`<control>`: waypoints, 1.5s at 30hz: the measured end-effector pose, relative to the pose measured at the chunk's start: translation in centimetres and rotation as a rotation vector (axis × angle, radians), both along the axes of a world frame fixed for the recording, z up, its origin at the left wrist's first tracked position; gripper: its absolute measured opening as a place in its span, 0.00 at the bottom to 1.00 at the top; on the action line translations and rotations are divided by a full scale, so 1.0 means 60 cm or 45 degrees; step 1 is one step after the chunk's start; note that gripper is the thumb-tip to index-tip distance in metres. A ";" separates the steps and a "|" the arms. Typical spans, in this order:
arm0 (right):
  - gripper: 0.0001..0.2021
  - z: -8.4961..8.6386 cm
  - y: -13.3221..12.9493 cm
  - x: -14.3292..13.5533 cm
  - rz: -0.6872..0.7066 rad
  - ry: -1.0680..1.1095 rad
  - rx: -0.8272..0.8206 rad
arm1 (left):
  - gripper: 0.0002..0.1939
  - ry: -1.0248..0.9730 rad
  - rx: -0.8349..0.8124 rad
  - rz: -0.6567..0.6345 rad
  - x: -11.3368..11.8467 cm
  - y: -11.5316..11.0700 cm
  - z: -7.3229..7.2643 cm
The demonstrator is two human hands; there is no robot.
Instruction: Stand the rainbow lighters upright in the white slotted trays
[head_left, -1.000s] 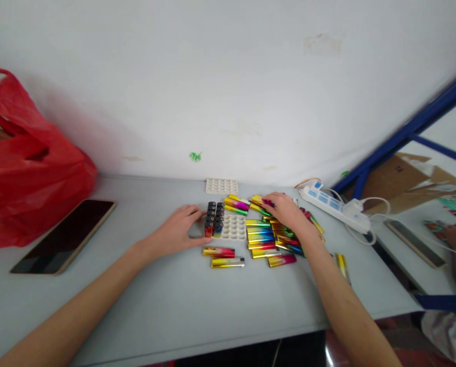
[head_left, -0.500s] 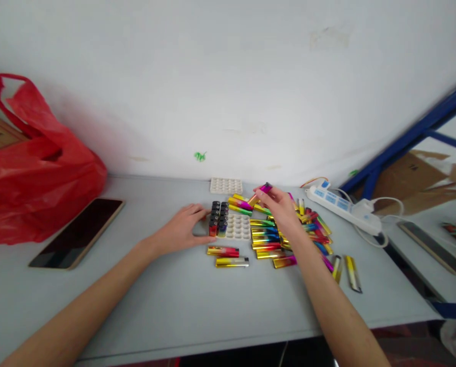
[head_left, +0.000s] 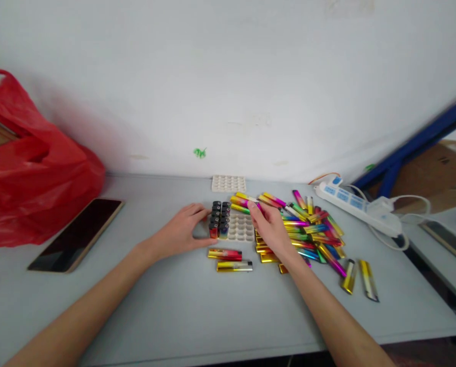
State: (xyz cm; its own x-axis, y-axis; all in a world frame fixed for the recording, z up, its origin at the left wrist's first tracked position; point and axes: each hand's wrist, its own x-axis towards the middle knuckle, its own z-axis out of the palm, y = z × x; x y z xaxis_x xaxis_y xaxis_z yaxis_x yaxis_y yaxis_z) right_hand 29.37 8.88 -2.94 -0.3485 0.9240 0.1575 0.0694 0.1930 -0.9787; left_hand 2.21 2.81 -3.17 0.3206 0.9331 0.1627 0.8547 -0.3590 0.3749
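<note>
A white tray of round holes (head_left: 241,228) lies on the table, its left columns filled with upright black-topped lighters (head_left: 220,219). Around the tray's left end is my left hand (head_left: 184,227), thumb at the front corner and fingers at the side, gripping it. My right hand (head_left: 268,224) is closed in a pinch above the tray's right back part. A magenta lighter (head_left: 259,206) shows between its fingers, mostly hidden. Loose shiny lighters (head_left: 312,229) are heaped under and right of this hand. Two more lighters (head_left: 230,260) lie before the tray.
Another white tray (head_left: 229,183) rests against the wall. On the left are a red plastic bag (head_left: 44,173) and a dark-screened phone (head_left: 77,234). A white power strip (head_left: 357,206) with cables runs along the right, by a blue metal frame (head_left: 388,178).
My right hand has come down and slightly left toward the tray, and the lighter in it is now mostly hidden. The left hand stays at the tray. The view has shifted a little.
</note>
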 end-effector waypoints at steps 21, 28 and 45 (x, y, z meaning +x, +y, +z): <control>0.25 0.003 -0.027 -0.008 -0.241 -0.450 0.447 | 0.30 -0.008 0.009 -0.017 -0.001 0.002 0.000; 0.19 -0.003 -0.026 -0.006 -0.238 -0.517 0.441 | 0.31 -0.003 0.034 -0.049 0.002 0.001 0.006; 0.21 0.003 -0.008 0.010 -0.160 -0.495 0.637 | 0.32 0.008 -0.003 -0.077 -0.001 -0.003 0.009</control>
State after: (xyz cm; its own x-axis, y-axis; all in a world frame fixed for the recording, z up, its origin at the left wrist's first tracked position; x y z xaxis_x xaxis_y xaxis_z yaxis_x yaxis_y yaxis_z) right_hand 29.98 8.37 -2.77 -0.3610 0.8091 0.4637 0.4523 0.5867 -0.6717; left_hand 2.12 2.62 -2.61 0.3776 0.9124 0.1580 0.8338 -0.4092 0.3706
